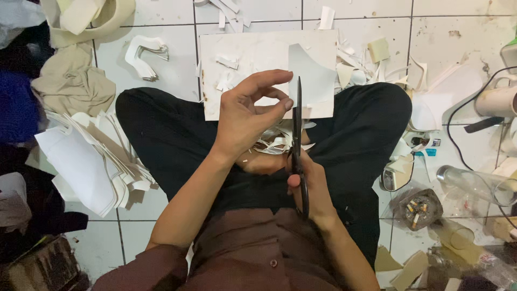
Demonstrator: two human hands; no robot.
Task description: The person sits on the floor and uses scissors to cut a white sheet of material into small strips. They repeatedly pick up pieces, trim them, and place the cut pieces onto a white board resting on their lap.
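Black scissors (298, 129) are gripped upright by the closed right hand (309, 183). At 10 o'clock of them, a thin white paper piece (307, 75) is pinched in the left hand (247, 116).

Open: bare tile (161, 73) ahead-left, between board (253, 54) and tan cloth (72, 81) | Blocked left: fanned stack of white cut sheets (91, 156) against knee | Blocked right: ashtray (417, 207), clear bottle (476, 183), black cable (458, 116), scraps | Lap: paper offcuts (277, 143) heaped between legs | Ahead-right: trimmings (371, 64) crowding board edge
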